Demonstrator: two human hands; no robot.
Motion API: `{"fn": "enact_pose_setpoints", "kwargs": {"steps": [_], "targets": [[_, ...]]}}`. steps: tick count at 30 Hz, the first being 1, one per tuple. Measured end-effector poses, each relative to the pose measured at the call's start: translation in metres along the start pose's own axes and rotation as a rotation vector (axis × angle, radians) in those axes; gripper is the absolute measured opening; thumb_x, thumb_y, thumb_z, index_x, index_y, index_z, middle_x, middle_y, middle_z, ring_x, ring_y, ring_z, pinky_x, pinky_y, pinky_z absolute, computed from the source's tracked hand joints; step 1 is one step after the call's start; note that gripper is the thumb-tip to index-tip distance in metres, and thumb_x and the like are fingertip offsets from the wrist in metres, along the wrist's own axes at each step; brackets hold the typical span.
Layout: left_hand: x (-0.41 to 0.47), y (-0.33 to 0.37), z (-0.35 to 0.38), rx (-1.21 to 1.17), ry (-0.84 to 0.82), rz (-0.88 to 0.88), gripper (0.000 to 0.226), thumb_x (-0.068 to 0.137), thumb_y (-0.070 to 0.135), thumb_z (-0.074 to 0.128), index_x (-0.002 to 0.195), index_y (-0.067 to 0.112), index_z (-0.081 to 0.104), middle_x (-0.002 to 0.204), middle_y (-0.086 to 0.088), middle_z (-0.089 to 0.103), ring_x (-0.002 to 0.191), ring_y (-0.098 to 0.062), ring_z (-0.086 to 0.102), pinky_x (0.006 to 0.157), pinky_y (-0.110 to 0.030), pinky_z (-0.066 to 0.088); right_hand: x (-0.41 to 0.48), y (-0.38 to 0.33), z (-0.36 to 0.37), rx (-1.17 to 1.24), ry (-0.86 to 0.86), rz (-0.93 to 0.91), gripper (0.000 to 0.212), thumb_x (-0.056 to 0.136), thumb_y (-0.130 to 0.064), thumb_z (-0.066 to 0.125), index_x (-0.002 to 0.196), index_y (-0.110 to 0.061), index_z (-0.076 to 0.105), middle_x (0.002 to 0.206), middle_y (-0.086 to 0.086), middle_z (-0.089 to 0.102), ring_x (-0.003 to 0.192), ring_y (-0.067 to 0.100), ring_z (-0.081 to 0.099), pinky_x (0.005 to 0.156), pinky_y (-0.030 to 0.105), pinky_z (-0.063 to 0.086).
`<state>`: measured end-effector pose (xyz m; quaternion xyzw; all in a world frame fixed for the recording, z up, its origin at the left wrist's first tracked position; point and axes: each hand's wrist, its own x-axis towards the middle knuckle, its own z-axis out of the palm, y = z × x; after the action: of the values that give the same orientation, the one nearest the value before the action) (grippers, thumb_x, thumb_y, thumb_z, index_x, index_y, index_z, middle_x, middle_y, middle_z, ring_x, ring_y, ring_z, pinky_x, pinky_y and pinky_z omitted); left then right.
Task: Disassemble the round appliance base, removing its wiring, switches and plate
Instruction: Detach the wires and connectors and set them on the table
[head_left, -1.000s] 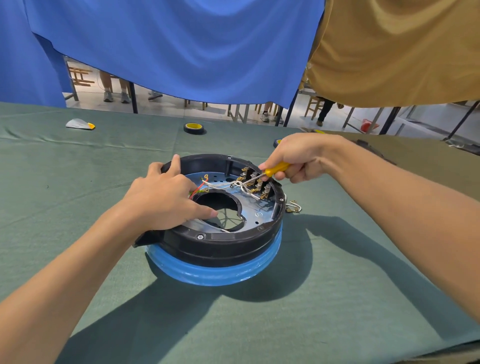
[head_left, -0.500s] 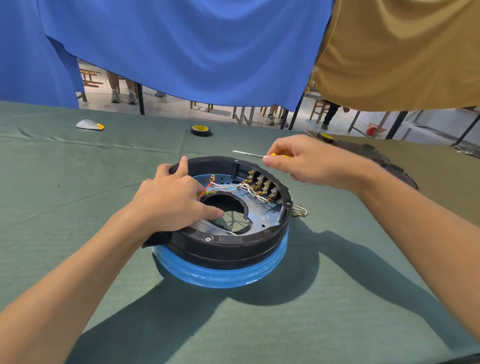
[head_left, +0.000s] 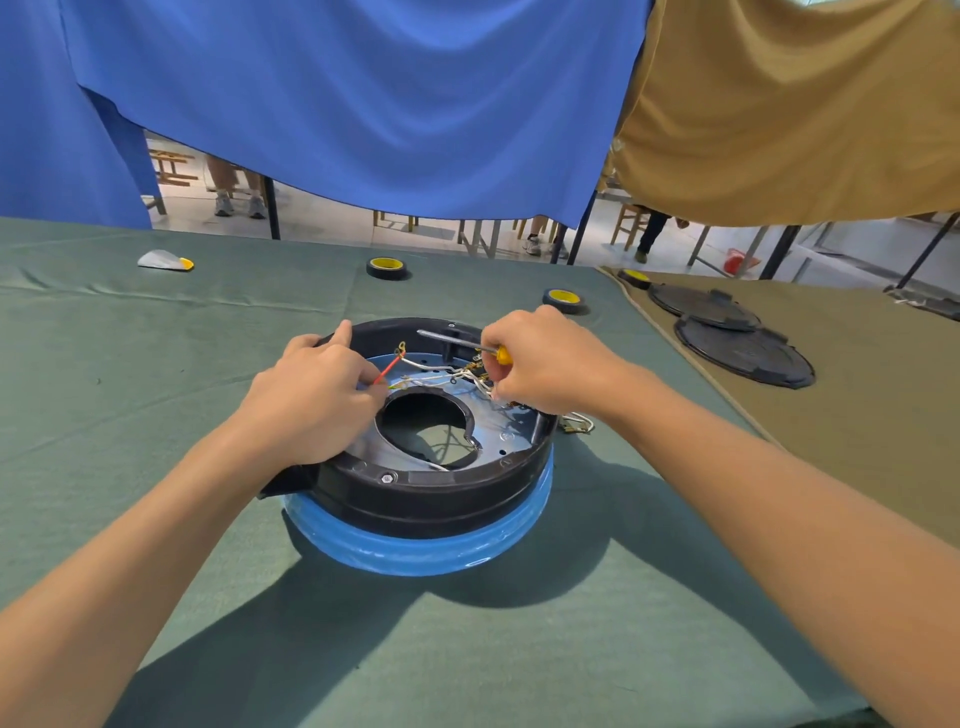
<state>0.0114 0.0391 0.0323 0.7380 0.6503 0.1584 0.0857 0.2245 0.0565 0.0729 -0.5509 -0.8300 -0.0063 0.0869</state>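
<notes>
Right, the round base (head_left: 431, 499) sits mid-table on the green cloth (head_left: 156, 364). My left hand (head_left: 311, 400) rests on its left rim, pinching the red wire (head_left: 389, 370); my right hand (head_left: 545, 364) grips the yellow-handled screwdriver (head_left: 457, 340) over the white wires (head_left: 431, 368), shaft pointing left.

We wore a single wide-angle camera on the head; it faced forward and down from above and behind the right hand (head_left: 550, 364) gripping the screwdriver (head_left: 462, 343); that grip sat close, near mid-frame.

Blue drape (head_left: 363, 104), tan drape (head_left: 789, 104) — pale floor (head_left: 332, 218), wooden stools (head_left: 169, 166) beyond
</notes>
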Motion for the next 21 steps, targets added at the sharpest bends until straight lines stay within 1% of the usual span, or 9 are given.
{"fn": "enact_pose_setpoints", "kwargs": {"steps": [2, 5, 7, 9, 11, 13, 16, 18, 21], "targets": [[0.0, 0.0, 0.0, 0.001, 0.002, 0.001, 0.026, 0.097, 0.042, 0.044, 0.106, 0.037, 0.068, 0.16, 0.002, 0.013, 0.143, -0.025, 0.015, 0.097, -0.05, 0.035, 0.003, -0.003, 0.001, -0.032, -0.023, -0.008, 0.022, 0.079, -0.009, 0.067, 0.069, -0.025, 0.056, 0.079, 0.001, 0.061, 0.076, 0.022, 0.057, 0.062, 0.038, 0.054], [-0.001, 0.0, 0.001, 0.007, 0.0, 0.003, 0.027, 0.097, 0.042, 0.043, 0.106, 0.036, 0.068, 0.16, 0.003, 0.012, 0.143, -0.025, 0.015, 0.097, -0.05, 0.035, 0.007, -0.005, 0.001, -0.091, -0.048, -0.014, 0.011, 0.08, -0.009, 0.063, 0.078, -0.019, 0.061, 0.081, 0.005, 0.062, 0.075, 0.025, 0.058, 0.063, 0.04, 0.054], [-0.001, 0.0, 0.001, 0.012, -0.007, 0.005, 0.028, 0.097, 0.043, 0.043, 0.105, 0.034, 0.068, 0.161, 0.003, 0.011, 0.143, -0.025, 0.014, 0.098, -0.051, 0.034, 0.009, -0.006, -0.001, -0.054, -0.059, -0.005, 0.012, 0.078, -0.006, 0.063, 0.076, -0.017, 0.061, 0.079, 0.005, 0.062, 0.074, 0.024, 0.059, 0.061, 0.04, 0.053], [0.0, 0.0, 0.001, 0.02, -0.012, 0.009, 0.029, 0.096, 0.044, 0.044, 0.103, 0.033, 0.069, 0.161, 0.002, 0.01, 0.143, -0.025, 0.014, 0.098, -0.05, 0.033, 0.012, -0.006, -0.006, 0.083, -0.035, 0.051, 0.012, 0.073, -0.006, 0.068, 0.073, -0.016, 0.061, 0.076, 0.004, 0.063, 0.071, 0.021, 0.06, 0.057, 0.036, 0.051], [0.0, 0.0, 0.001, 0.018, -0.019, 0.011, 0.028, 0.096, 0.045, 0.045, 0.102, 0.034, 0.07, 0.161, 0.002, 0.009, 0.143, -0.025, 0.013, 0.099, -0.05, 0.033, 0.015, -0.005, -0.014, 0.279, 0.027, 0.114, 0.017, 0.072, -0.008, 0.072, 0.069, -0.017, 0.058, 0.072, -0.001, 0.06, 0.065, 0.015, 0.056, 0.049, 0.026, 0.043], [0.0, 0.001, 0.0, 0.017, -0.025, 0.013, 0.028, 0.096, 0.045, 0.045, 0.101, 0.034, 0.071, 0.161, 0.001, 0.009, 0.143, -0.026, 0.013, 0.1, -0.05, 0.032, 0.016, -0.004, -0.024, 0.537, 0.089, 0.154, 0.021, 0.074, -0.005, 0.07, 0.067, -0.015, 0.054, 0.065, -0.003, 0.053, 0.057, 0.011, 0.05, 0.041, 0.017, 0.038], [-0.001, 0.002, -0.001, 0.028, -0.034, 0.017, 0.028, 0.096, 0.046, 0.044, 0.107, 0.039, 0.069, 0.161, 0.0, 0.008, 0.143, -0.026, 0.012, 0.1, -0.051, 0.032, 0.014, 0.002, -0.042, 0.847, 0.136, 0.169, 0.022, 0.077, 0.003, 0.067, 0.068, -0.011, 0.053, 0.048, -0.009, 0.05, 0.041, 0.006, 0.039, 0.035, 0.016, 0.031], [-0.002, 0.003, -0.001, 0.043, -0.042, 0.024, 0.029, 0.096, 0.048, 0.044, 0.114, 0.041, 0.065, 0.161, 0.0, 0.007, 0.143, -0.027, 0.011, 0.101, -0.051, 0.032, 0.01, 0.011, -0.052, 0.893, 0.143, 0.155, 0.017, 0.077, 0.004, 0.065, 0.07, -0.009, 0.056, 0.045, -0.011, 0.052, 0.036, 0.004, 0.035, 0.035, 0.018, 0.029], [-0.003, 0.004, -0.002, 0.083, -0.063, 0.04, 0.035, 0.093, 0.054, 0.043, 0.122, 0.042, 0.058, 0.161, -0.003, 0.005, 0.143, -0.029, 0.01, 0.101, -0.051, 0.032, -0.002, 0.029, -0.058, 0.828, 0.21, 0.193, 0.013, 0.076, 0.004, 0.065, 0.074, -0.008, 0.063, 0.046, -0.01, 0.051, 0.036, 0.005, 0.033, 0.036, 0.016, 0.027]]}}
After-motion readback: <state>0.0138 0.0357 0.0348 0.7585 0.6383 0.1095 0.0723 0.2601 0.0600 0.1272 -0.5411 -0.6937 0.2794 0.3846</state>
